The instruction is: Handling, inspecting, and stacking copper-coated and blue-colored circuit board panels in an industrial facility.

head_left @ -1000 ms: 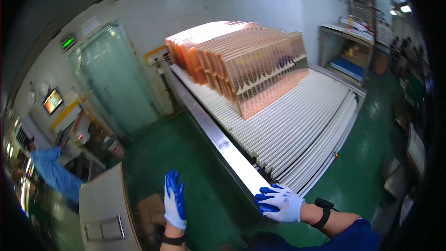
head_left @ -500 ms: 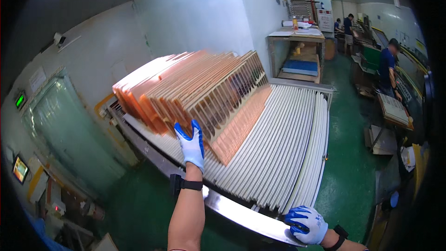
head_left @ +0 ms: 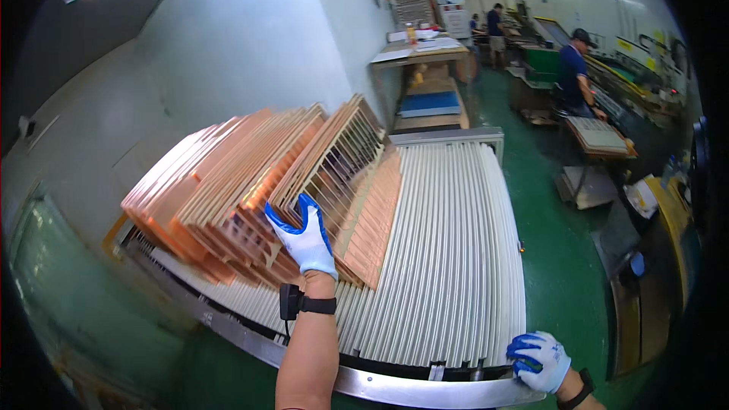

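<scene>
Thin copper-coloured panels (head_left: pixel 220 167) stand on edge in a dense row, leaning together on a bed of white rollers (head_left: pixel 448 250). My left hand (head_left: pixel 305 237), in a white and blue glove, grips the near edges of the front few panels, thumb and fingers spread around them. The frontmost panel (head_left: pixel 345 167) shows rows of slot-like openings and a solid copper strip along its bottom. A gap shows between this front group and the panels behind. At the near right corner, my right hand (head_left: pixel 541 362), gloved alike, is curled over the metal edge rail (head_left: pixel 425 391).
Beyond the rollers stands a bench (head_left: pixel 421 53) with papers on top and a blue stack (head_left: pixel 430 104) on its shelf. A co-worker (head_left: pixel 575 76) stands by machinery across the green floor (head_left: pixel 554 250). A pale wall (head_left: pixel 250 38) rises behind the panels.
The front group of panels, held by my left hand, has come apart from the ones behind. My view has turned to the right. My right hand stays at the rail's corner.
</scene>
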Motion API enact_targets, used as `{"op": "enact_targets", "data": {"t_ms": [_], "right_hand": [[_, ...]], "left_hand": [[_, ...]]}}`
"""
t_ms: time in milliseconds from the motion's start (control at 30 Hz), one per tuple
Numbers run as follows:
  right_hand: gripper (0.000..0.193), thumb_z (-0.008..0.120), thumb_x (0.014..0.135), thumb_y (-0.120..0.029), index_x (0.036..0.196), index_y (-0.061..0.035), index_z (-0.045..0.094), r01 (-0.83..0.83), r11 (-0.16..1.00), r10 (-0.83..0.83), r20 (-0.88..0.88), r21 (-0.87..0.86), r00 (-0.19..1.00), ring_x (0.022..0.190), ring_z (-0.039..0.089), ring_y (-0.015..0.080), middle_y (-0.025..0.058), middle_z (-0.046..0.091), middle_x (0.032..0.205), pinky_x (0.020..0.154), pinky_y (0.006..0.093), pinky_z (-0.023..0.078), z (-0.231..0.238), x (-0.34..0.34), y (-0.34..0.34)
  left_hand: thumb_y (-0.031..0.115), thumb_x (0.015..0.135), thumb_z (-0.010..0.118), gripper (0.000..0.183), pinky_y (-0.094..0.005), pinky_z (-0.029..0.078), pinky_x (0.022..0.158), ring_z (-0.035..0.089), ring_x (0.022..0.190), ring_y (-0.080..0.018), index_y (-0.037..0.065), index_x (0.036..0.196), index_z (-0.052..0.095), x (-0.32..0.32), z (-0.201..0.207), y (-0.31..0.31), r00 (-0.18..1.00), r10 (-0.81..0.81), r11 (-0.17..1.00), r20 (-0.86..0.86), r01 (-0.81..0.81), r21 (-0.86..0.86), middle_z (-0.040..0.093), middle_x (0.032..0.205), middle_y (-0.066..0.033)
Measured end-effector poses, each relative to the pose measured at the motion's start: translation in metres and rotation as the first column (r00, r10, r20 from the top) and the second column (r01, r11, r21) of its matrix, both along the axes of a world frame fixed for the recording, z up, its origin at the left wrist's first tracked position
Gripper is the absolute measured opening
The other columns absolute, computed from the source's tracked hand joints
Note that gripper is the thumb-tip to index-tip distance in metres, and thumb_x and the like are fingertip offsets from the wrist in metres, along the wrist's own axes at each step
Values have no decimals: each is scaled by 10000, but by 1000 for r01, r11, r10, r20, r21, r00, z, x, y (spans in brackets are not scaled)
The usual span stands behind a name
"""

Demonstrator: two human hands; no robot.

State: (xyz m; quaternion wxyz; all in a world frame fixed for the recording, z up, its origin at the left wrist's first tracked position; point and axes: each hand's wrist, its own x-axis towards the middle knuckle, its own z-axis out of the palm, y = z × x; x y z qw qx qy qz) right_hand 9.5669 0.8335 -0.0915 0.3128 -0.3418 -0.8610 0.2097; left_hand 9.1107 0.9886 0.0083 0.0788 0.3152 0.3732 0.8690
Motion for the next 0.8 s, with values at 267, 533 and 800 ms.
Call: {"op": "enact_targets", "data": {"t_ms": [267,533,800], "right_hand": [[280,703,792,-262,1002,-80,740,334,943,-332,128,6,935,1066,653,325,144,708,1100,971,455,484,-12,0,-11],[259,656,863,-236,1063,-82,712,359,933,-356,74,-34,932,1081,636,326,135,690,1135,966,444,490,-13,7,-18],[288,678,832,-217,1078,-70,713,388,920,-390,40,47,920,1093,638,330,162,685,1144,984,429,495,-8,10,1]], "left_hand": [[150,923,693,528,-336,513,927,614,1077,-180,-43,1365,477,-10,-3,93,990,82,951,-113,-111,-290,601,1313,-134],[228,942,675,370,-325,537,792,672,852,-196,-22,1213,640,-37,10,115,991,-54,955,-125,15,-296,722,1057,-107],[98,950,632,344,-330,527,882,660,1002,-222,-76,1247,610,-40,50,7,949,-118,979,-292,61,-196,665,1228,-137]]}}
